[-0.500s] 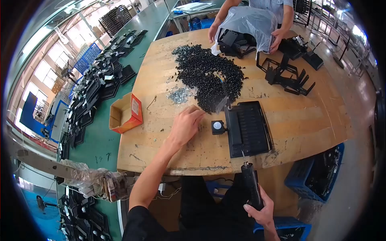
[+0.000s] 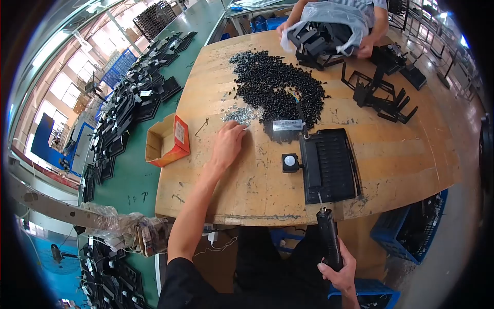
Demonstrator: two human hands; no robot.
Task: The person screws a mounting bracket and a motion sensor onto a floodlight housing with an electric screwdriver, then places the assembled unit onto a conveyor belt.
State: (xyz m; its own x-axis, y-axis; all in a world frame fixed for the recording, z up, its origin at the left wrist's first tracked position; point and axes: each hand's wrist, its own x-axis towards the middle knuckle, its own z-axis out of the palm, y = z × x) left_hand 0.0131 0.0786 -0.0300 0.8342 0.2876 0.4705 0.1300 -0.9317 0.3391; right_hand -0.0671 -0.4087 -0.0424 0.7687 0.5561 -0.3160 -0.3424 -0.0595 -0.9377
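My right hand [image 2: 339, 273] is wrapped round a black electric screwdriver [image 2: 329, 239]. The bit points up to the near edge of a black finned floodlight [image 2: 332, 165], which lies face down on the wooden table [image 2: 226, 190]. A small sensor box [image 2: 290, 162] with a white dome sticks out from the light's left side. From its far end runs a cable with a silver label [image 2: 287, 125]. My left hand [image 2: 229, 147] rests at the near edge of a pile of small silver screws [image 2: 239, 114], fingers bent together; anything between the fingertips is hidden.
Beyond lies a large heap of small black parts [image 2: 278, 82]. An open orange-red box [image 2: 169, 141] stands at left, black brackets [image 2: 381, 95] at right. Across the table, a person's hands hold a plastic bag [image 2: 334, 15] of black parts. More floodlights line a green conveyor [image 2: 154, 129].
My left hand has shifted away from the floodlight to the silver screws. The label on the cable has swung to lie level. The other person's bag has tipped, showing more parts.
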